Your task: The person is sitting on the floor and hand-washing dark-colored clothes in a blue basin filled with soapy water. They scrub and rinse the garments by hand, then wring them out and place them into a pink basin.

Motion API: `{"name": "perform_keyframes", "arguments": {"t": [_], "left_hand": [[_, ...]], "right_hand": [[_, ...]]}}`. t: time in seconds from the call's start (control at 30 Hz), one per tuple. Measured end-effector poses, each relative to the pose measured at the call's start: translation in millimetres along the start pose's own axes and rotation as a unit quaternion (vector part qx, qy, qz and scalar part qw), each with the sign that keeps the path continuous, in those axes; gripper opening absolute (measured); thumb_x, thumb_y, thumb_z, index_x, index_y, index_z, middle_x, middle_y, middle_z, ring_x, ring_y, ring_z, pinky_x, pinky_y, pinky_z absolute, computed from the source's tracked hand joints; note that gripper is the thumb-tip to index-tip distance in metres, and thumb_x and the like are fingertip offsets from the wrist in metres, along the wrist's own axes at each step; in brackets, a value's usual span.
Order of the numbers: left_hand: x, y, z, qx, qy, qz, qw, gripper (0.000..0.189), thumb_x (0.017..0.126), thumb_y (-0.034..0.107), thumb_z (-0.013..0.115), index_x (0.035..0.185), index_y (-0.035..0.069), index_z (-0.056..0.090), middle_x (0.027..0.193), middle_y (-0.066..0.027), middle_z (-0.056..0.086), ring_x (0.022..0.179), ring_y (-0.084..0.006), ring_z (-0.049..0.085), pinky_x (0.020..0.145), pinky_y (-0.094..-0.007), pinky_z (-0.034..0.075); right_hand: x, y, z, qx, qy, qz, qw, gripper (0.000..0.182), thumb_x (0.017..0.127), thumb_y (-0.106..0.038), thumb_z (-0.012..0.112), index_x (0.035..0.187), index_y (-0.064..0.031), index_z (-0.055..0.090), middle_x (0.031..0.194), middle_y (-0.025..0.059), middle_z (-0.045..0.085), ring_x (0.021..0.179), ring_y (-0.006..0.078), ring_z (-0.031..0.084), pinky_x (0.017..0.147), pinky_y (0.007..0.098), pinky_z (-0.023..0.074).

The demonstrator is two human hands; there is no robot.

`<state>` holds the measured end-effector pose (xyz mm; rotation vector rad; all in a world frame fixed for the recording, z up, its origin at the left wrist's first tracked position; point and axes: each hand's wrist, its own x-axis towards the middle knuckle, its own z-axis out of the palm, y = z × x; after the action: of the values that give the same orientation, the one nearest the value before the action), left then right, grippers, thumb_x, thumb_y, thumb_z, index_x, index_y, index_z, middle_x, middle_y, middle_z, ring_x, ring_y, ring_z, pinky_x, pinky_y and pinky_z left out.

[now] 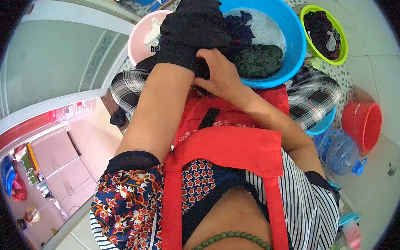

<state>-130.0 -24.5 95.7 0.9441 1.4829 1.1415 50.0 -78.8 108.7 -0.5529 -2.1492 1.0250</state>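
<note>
A black cloth garment (190, 34) is pulled over my left forearm (160, 106), and my left hand is hidden inside it. My right hand (222, 70) holds the garment's lower edge close to the left forearm, with dark cloth between thumb and fingers. Both arms reach over my lap, above a red apron (232, 143). Beyond the right hand stands a large blue basin (295, 58) of sudsy water. Dark navy cloth (239, 29) and a dark green cloth (258, 60) lie in it. Partly behind the garment is a pink basin (136, 41) with white cloth (153, 32).
A lime-green basin (343, 57) with dark clothes stands at the far right. Down the right side are a red bucket (360, 127), a large clear plastic bottle (341, 154) and part of a smaller blue basin (324, 123). A framed glass door (55, 61) borders the left.
</note>
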Motion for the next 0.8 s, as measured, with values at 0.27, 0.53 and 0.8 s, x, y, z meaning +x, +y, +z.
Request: {"name": "perform_keyframes", "arguments": {"t": [0.27,0.53,0.8], "left_hand": [[4,9,34,0.062,-0.180,-0.070,0.979,0.026,0.071,0.014,0.067,0.095,0.003,0.063,0.096,-0.0151,0.065,0.095,-0.0308,0.061,0.083,-0.0412,0.047],[-48,17,-74,0.257,-0.313,-0.117,0.907,0.028,0.071,0.014,0.068,0.096,0.003,0.062,0.097,-0.0155,0.065,0.095,-0.0316,0.061,0.083,-0.0417,0.047],[-80,31,-331,0.572,-0.117,-0.160,0.796,0.029,0.070,0.013,0.068,0.096,0.003,0.062,0.098,-0.0160,0.065,0.096,-0.0325,0.061,0.084,-0.0422,0.047]], "right_hand": [[31,39,-40,0.612,-0.062,0.294,0.732,0.032,0.084,-0.012,0.056,0.115,-0.0044,0.056,0.108,0.0115,0.061,0.098,0.0210,0.059,0.089,0.0348,0.0461],[16,116,-147,0.596,0.240,0.468,0.607,0.034,0.085,-0.023,0.055,0.113,-0.0031,0.058,0.116,0.0150,0.059,0.106,0.0349,0.055,0.098,0.0506,0.0382],[-23,138,-194,0.572,0.295,0.483,0.594,0.030,0.083,-0.025,0.050,0.103,-0.0036,0.061,0.106,0.0144,0.064,0.098,0.0336,0.058,0.094,0.0496,0.0417]]}}
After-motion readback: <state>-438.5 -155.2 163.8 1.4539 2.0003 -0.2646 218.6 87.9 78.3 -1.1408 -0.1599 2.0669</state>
